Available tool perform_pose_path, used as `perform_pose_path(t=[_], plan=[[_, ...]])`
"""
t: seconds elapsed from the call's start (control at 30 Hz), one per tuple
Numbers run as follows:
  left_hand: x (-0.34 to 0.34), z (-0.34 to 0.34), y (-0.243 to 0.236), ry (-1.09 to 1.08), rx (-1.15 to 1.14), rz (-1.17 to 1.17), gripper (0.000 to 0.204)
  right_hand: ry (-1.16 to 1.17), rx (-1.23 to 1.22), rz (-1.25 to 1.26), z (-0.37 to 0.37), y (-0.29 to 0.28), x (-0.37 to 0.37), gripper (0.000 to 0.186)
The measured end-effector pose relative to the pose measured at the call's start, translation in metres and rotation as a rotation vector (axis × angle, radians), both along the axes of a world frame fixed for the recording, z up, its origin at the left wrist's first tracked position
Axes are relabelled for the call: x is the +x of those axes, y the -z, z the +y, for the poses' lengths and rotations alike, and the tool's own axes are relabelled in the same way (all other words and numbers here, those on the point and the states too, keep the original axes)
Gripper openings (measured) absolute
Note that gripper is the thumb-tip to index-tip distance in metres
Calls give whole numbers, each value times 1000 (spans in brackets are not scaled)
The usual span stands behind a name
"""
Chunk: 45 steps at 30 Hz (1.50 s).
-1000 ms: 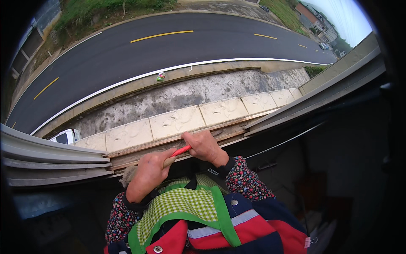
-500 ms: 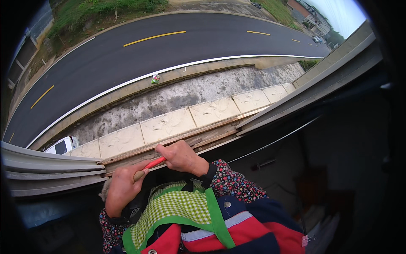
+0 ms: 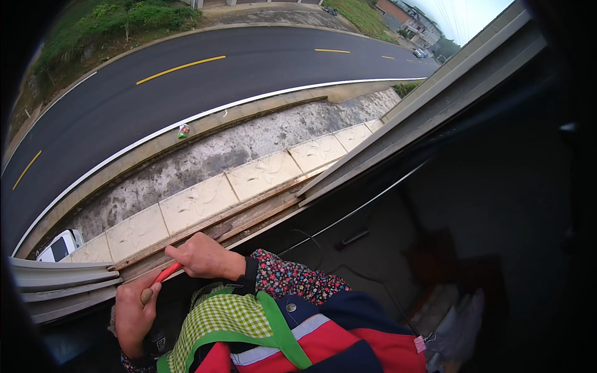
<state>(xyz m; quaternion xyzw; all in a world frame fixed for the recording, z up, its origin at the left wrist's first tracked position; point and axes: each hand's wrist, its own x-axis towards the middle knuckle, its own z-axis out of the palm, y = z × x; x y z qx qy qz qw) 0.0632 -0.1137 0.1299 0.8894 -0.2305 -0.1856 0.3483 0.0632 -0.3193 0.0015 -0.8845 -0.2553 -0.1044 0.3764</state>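
A slim, red, tan-ended rod-shaped tool spans the gap between two bare hands. The grip of the left hand is closed around the tan end. The grip of the right hand is clenched on the opposite red end, its tip hidden. The tool lies at the weathered brown window channel; contact cannot be determined.

The right hand is covering one end of the red tool handle; the left hand is hiding part near the other. The window frame is partly blocking the white vehicle. The bottom edge is cropping the jacket. The roadside packet is appearing too small to identify; shadow is obscuring the pale bundle.
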Motion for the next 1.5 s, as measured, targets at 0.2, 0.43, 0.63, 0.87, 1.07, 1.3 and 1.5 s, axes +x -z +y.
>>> perform_pose_path(t=[0.2, 0.43, 0.63, 0.87, 1.07, 1.3, 1.5], plan=[[12, -53, 57, 126, -111, -207, 28, 257, -200, 4, -72, 24, -3, 17], [14, -43, 20, 92, -328, -219, 27, 164, 69, -61, -45, -10, -3, 21], [11, 3, -16, -258, -426, -161, 25, 305, 641, -103, -73, -61, -14, 19], [-1, 48, 25, -469, -358, 1, 20, 318, 1357, 148, -156, -26, -17, 21], [-4, 45, 60, -475, -232, -107, 17, 527, 1550, 121, -122, -16, -3, 24], [-2, 42, 105, -216, 34, -378, 28, 457, 1511, 184, -93, -5, -1, 25], [-6, 39, 128, -244, -8, -329, 30, 769, 1596, 177, -86, -15, 2, 25]])
